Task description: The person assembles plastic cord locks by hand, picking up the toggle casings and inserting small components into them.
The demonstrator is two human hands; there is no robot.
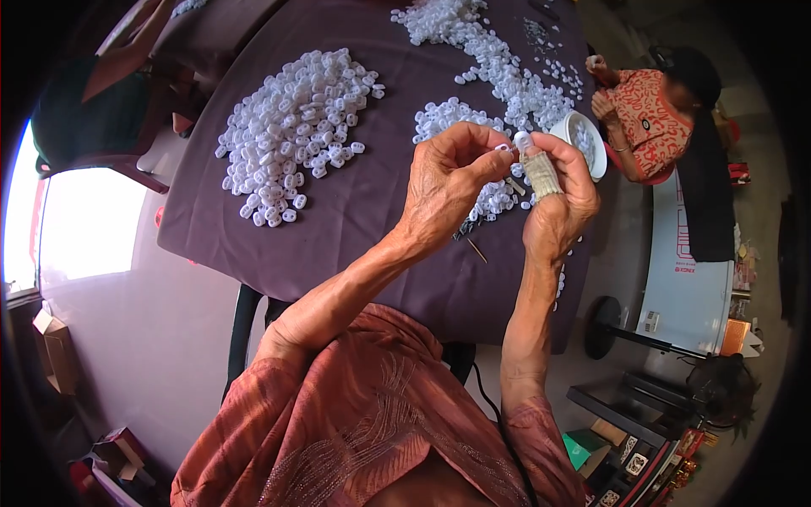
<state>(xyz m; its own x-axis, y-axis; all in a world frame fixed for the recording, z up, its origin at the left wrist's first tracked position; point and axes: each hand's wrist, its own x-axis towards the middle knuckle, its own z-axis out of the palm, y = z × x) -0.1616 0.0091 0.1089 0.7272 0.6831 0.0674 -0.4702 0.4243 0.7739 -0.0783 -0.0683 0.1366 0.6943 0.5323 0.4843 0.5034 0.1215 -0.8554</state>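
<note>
Both my hands meet over the near right part of the table, their fingertips close together. Finger and thumb of my left hand (452, 182) are pinched on a small white plastic piece (504, 148). My right hand (564, 190) is closed too, with another white plastic piece (522, 139) at its fingertips. A beige ribbed cloth sleeve (542, 174) covers the right thumb. Behind and under the hands lies a heap of similar white pieces (452, 116), partly hidden by them. Just beyond the right hand, a white bowl (601, 160) leans over with pieces in it.
A bigger heap of white two-holed pieces (291, 127) covers the left of the dark tablecloth (355, 228). More pieces (498, 63) trail toward the far edge. A thin stick (477, 250) lies near my hands. Another person (655, 114) sits at the right; someone else is at far left.
</note>
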